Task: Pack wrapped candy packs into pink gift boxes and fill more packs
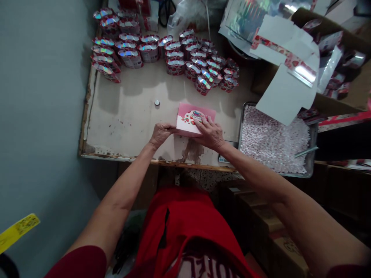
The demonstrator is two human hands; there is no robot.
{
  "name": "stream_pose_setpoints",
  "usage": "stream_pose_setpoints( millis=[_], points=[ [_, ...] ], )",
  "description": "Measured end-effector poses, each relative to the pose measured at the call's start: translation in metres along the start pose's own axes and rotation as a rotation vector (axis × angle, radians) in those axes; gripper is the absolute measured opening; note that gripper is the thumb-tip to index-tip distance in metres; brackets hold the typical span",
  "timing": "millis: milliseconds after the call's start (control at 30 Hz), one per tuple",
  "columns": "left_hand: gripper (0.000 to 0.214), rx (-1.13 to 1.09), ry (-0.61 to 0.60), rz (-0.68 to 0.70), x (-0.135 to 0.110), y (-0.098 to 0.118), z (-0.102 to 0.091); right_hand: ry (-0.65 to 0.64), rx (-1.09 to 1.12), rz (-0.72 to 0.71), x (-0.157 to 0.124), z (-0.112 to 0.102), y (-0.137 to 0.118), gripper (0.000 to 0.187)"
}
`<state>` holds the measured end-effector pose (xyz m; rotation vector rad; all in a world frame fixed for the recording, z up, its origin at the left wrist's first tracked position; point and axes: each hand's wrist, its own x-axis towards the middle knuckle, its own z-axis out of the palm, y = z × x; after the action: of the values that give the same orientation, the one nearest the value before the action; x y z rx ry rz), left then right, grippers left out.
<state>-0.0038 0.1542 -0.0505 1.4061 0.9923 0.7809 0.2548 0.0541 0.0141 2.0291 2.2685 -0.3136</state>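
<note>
two bare hands are at one small pink and white box [185, 112], which has strawberries and a round picture on its top. the box is near the front edge of the surface [130, 116], a bit to the right of the middle, and i cannot tell if it sits flat or is held just above. the left hand [160, 134] has its fingers closed in a pinch on the box's front left corner. the right hand [211, 135] lays its fingers over the right part of the top, and i cannot tell if it grips too. a small round thing [157, 103] lies left of the box, farther from the front edge. lots of shiny strawberry pouches [149, 52] stand in groups, from the back left corner across to the right. a clear plastic bag [188, 17] is behind them. at the right end of the surface is a metal tray [242, 127] full of tiny pale bits [269, 131], with a scoop [306, 151] in it. white card sheets [284, 92] hang over the tray's back side. the person wears a red apron [188, 220].
</note>
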Motion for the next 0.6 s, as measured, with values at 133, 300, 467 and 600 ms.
stream_pose_setpoints(
  millis=[133, 300, 467, 600],
  points=[
    [0.037, -0.003, 0.031, 0.035, -0.001, -0.006, 0.004, -0.019, -0.001, -0.014, 0.002, -0.003, -0.001, 0.083],
    [0.036, 0.063, -0.009, 0.063, -0.002, -0.009, 0.000, 0.016, 0.090, 0.030, 0.022, -0.009, -0.025, 0.085],
    [0.023, 0.239, -0.067, 0.132, -0.006, -0.011, -0.006, 0.034, 0.130, -0.277, 0.043, -0.011, -0.056, 0.062],
    [0.027, 0.343, -0.208, 0.200, -0.008, -0.011, -0.014, -0.004, 0.235, -0.416, 0.051, -0.009, -0.059, 0.050]
  ],
)
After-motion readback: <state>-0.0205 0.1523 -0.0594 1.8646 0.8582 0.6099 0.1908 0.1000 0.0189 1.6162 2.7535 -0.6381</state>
